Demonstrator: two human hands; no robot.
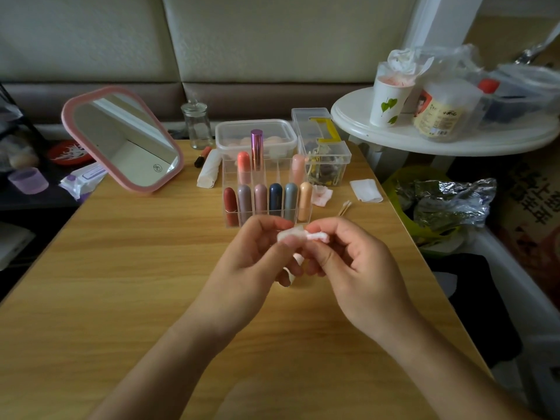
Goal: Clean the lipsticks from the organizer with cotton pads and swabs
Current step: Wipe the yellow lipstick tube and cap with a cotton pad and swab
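Pinching a crumpled, pinkish cotton pad between left hand and right hand, near the organizer of lipsticks on the counter, risked tearing it if tugged apart.

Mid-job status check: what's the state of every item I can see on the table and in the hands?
Cotton pad, crumpled, held between both hands.
Left hand, pinching the pad's left end.
Right hand, pinching its right end.
Organizer, upright, back row partly empty.
Lipsticks, capped, standing in organizer.
Used pad, pink-stained, lying right of organizer.
Swabs, lying on table.
Mirror, propped tilted.
Glass jar, lidded.
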